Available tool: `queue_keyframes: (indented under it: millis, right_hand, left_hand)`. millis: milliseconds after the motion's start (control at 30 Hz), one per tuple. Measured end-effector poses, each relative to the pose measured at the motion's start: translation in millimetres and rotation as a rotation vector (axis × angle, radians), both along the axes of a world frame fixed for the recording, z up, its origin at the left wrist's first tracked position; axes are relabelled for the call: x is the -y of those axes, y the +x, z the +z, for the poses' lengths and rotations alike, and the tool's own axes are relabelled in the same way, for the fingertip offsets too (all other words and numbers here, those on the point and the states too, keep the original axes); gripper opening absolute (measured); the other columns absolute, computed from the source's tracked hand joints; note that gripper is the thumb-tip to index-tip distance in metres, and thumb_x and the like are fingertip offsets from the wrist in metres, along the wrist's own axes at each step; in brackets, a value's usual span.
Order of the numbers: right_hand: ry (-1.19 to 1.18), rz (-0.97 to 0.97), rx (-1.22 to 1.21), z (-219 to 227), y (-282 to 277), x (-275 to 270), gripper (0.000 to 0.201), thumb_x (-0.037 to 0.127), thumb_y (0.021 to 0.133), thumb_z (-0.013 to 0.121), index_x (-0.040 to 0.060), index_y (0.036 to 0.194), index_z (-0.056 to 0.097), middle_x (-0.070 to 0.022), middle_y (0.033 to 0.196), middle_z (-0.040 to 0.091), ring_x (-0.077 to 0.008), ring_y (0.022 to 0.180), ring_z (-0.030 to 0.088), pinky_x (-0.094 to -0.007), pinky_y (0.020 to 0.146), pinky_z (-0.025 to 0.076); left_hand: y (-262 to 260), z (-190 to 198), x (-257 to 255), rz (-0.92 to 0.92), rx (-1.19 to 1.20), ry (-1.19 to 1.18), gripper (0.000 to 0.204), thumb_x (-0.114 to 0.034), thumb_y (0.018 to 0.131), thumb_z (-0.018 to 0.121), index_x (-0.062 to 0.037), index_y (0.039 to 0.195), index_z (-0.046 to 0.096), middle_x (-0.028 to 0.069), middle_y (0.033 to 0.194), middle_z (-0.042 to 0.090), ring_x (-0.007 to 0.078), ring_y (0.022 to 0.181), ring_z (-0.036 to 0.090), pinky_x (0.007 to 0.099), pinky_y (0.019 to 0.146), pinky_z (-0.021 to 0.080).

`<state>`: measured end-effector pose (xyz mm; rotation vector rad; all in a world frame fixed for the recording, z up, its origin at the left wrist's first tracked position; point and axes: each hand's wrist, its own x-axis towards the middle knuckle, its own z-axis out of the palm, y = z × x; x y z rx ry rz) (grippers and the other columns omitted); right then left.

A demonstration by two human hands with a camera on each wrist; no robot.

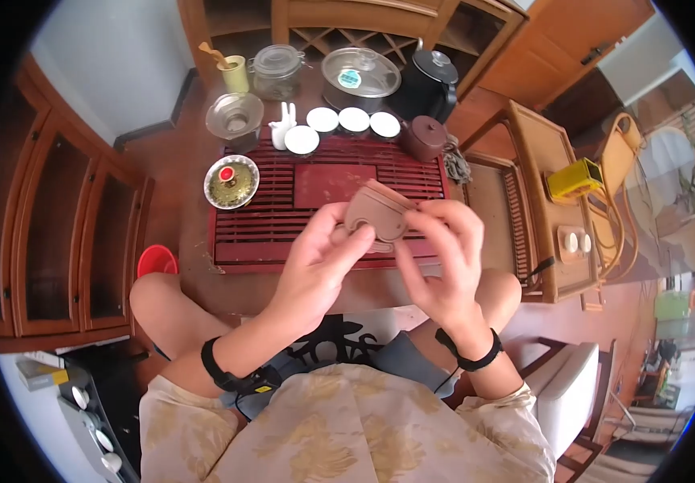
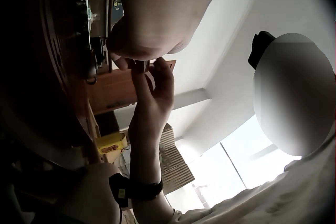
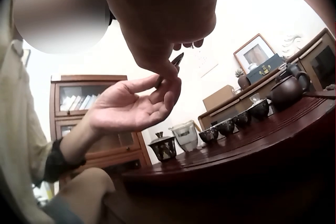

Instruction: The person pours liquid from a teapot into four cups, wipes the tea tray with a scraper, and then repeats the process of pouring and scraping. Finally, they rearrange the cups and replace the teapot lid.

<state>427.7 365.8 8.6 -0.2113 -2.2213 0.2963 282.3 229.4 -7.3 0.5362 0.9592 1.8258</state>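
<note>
My left hand (image 1: pixel 313 266) holds a flat reddish-brown piece (image 1: pixel 377 211) over the near edge of a slatted tea tray (image 1: pixel 335 185). The piece has a rounded lower edge and lines along its upper edge. My left thumb lies across its face, with the left fingers behind it. At its right side, my right hand (image 1: pixel 454 251) pinches the edge between fingertips and thumb. From the right wrist, the left hand (image 3: pixel 123 108) shows palm up, and the piece (image 3: pixel 177 60) appears thin and dark. A patterned lidded bowl (image 1: pixel 232 182) with a red knob stands on the tray's left.
Several white-lined cups (image 1: pixel 354 121), a white figurine (image 1: pixel 283 127) and a brown teapot (image 1: pixel 424 138) line the tray's far side. Behind stand a glass jar (image 1: pixel 277 71), a lidded pot (image 1: pixel 360 76) and a black kettle (image 1: pixel 432 76). A red bin (image 1: pixel 157 262) is at left.
</note>
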Motion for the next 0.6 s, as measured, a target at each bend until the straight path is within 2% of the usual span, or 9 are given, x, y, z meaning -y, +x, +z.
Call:
queue_keyframes:
  millis: [67, 100, 200, 233, 333, 500, 600]
  right_hand:
    - [-0.252, -0.089, -0.132, 3.7, 2.6, 20.2, 0.054, -0.009, 0.083, 0.083, 0.0020, 0.135, 0.070, -0.0134, 0.132, 0.065, -0.0317, 0.116, 0.068, -0.0406, 0.102, 0.056]
    - [-0.504, -0.046, -0.161, 5.2, 2.8, 31.7, 0.049, -0.007, 0.091, 0.081, -0.0005, 0.138, 0.068, -0.0121, 0.132, 0.065, -0.0253, 0.115, 0.068, -0.0367, 0.101, 0.056]
    - [-1.136, 0.229, -0.159, 5.3, 0.4, 52.1, 0.041, -0.004, 0.097, 0.080, -0.0007, 0.137, 0.069, -0.0104, 0.130, 0.067, -0.0201, 0.112, 0.068, -0.0352, 0.100, 0.056]
    - [-1.156, 0.252, -0.147, 6.2, -0.5, 57.1, 0.033, -0.001, 0.101, 0.079, -0.0014, 0.133, 0.071, -0.0091, 0.124, 0.069, -0.0182, 0.112, 0.068, -0.0347, 0.101, 0.055]
    - [-1.046, 0.258, -0.170, -3.1, -8.1, 65.0, 0.029, 0.000, 0.101, 0.080, -0.0017, 0.129, 0.074, -0.0088, 0.120, 0.071, -0.0189, 0.112, 0.068, -0.0342, 0.102, 0.054]
    - [-1.098, 0.267, -0.170, 1.4, -13.0, 72.1, 0.023, 0.001, 0.101, 0.080, -0.0024, 0.123, 0.074, -0.0094, 0.121, 0.073, -0.0182, 0.115, 0.068, -0.0344, 0.102, 0.054]
    - [-1.216, 0.297, -0.243, -0.6, -13.1, 72.9, 0.020, 0.002, 0.104, 0.079, -0.0005, 0.123, 0.073, -0.0070, 0.122, 0.074, -0.0152, 0.112, 0.069, -0.0325, 0.101, 0.055]
  left_hand:
    - [1.3, 2.2, 9.3, 0.067, 0.053, 0.060, 0.033, -0.011, 0.114, 0.065, -0.0009, 0.143, 0.054, 0.0117, 0.134, 0.073, 0.0163, 0.124, 0.070, 0.0356, 0.111, 0.054]
    - [-1.6, -0.7, 15.5, 0.066, 0.031, 0.060, 0.030, -0.008, 0.112, 0.068, -0.0011, 0.139, 0.057, 0.0120, 0.133, 0.074, 0.0165, 0.122, 0.072, 0.0364, 0.108, 0.057]
    - [2.3, 5.9, 27.3, 0.091, 0.041, 0.079, 0.026, -0.005, 0.111, 0.069, -0.0013, 0.134, 0.058, 0.0123, 0.130, 0.075, 0.0179, 0.120, 0.073, 0.0377, 0.106, 0.060]
    - [2.4, 5.9, 30.1, 0.090, 0.048, 0.095, 0.024, -0.003, 0.110, 0.069, -0.0015, 0.131, 0.059, 0.0124, 0.130, 0.075, 0.0181, 0.120, 0.072, 0.0382, 0.106, 0.061]
    - [2.1, 4.6, 36.6, 0.097, 0.049, 0.148, 0.020, 0.002, 0.108, 0.071, -0.0022, 0.124, 0.060, 0.0128, 0.129, 0.075, 0.0180, 0.120, 0.072, 0.0392, 0.106, 0.062]
    - [-2.6, 5.4, 44.1, 0.087, -0.006, 0.174, 0.017, 0.005, 0.105, 0.073, -0.0034, 0.115, 0.062, 0.0125, 0.127, 0.075, 0.0165, 0.120, 0.071, 0.0380, 0.106, 0.060]
    - [-6.9, 2.2, 45.7, 0.017, -0.110, 0.144, 0.023, 0.001, 0.108, 0.068, -0.0002, 0.131, 0.063, 0.0176, 0.144, 0.069, 0.0213, 0.132, 0.068, 0.0403, 0.115, 0.054]
